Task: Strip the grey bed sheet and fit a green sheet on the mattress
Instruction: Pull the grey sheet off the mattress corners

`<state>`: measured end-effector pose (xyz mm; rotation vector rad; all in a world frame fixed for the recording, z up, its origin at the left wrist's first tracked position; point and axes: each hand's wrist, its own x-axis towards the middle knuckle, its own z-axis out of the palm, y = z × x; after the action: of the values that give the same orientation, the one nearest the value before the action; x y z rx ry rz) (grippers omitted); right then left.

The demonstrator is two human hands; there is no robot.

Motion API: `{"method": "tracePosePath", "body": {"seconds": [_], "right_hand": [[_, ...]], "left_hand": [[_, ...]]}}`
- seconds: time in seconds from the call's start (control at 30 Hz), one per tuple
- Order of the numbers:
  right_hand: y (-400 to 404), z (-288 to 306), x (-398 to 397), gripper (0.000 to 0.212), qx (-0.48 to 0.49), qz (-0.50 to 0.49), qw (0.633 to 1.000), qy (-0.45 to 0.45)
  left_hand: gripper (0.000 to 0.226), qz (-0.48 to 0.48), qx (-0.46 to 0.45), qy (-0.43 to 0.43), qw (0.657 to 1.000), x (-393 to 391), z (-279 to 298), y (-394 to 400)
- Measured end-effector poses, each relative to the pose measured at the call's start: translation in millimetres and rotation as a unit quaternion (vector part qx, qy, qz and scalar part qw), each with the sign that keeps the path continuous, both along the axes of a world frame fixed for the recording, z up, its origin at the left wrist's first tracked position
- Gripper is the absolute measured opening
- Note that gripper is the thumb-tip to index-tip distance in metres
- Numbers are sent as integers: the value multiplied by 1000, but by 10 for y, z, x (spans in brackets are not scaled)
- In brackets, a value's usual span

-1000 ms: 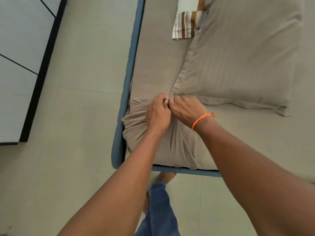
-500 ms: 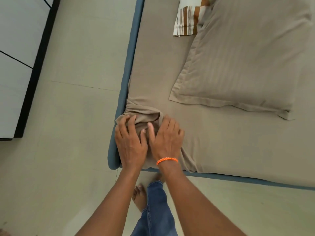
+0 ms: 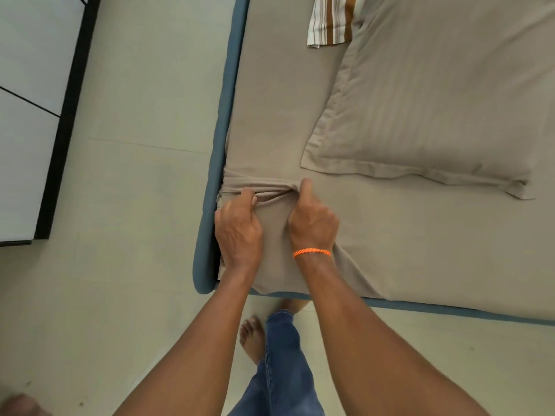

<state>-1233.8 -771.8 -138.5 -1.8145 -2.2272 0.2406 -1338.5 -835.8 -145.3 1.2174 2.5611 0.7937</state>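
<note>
The grey-beige bed sheet [image 3: 420, 244] covers the mattress, bunched into folds at the near left corner. My left hand [image 3: 238, 228] grips that bunched corner by the blue mattress edge [image 3: 207, 235], fingers curled under the cloth. My right hand [image 3: 312, 223], an orange cord at its wrist, grips the same bunch from the right with its thumb pointing up along the fold. No green sheet is in view.
A pillow in a matching striped grey case [image 3: 435, 100] lies on the sheet behind my hands. A brown-and-white striped cloth [image 3: 330, 22] sits at the top. Pale tiled floor [image 3: 135, 175] lies left; a dark-framed panel [image 3: 33, 115] stands far left. My bare foot [image 3: 253, 340] stands by the bed.
My hands went from lying flat over the bunched corner to curling around it and gripping the cloth, a little apart. Earlier they came down from near the pillow edge to this corner.
</note>
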Motion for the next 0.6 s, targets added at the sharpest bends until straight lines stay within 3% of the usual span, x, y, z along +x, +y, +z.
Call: {"method": "tracePosePath", "body": {"seconds": [0.3, 0.4, 0.6], "right_hand": [[1516, 262, 388, 32, 99, 64, 985, -129], [2063, 387, 666, 20, 45, -11, 993, -105], [1963, 253, 888, 28, 0, -28, 999, 16]], "left_hand": [[21, -23, 65, -16, 997, 215, 452, 1345], [16, -140, 118, -35, 982, 627, 700, 2005], [17, -97, 53, -82, 990, 922, 507, 2376]]}}
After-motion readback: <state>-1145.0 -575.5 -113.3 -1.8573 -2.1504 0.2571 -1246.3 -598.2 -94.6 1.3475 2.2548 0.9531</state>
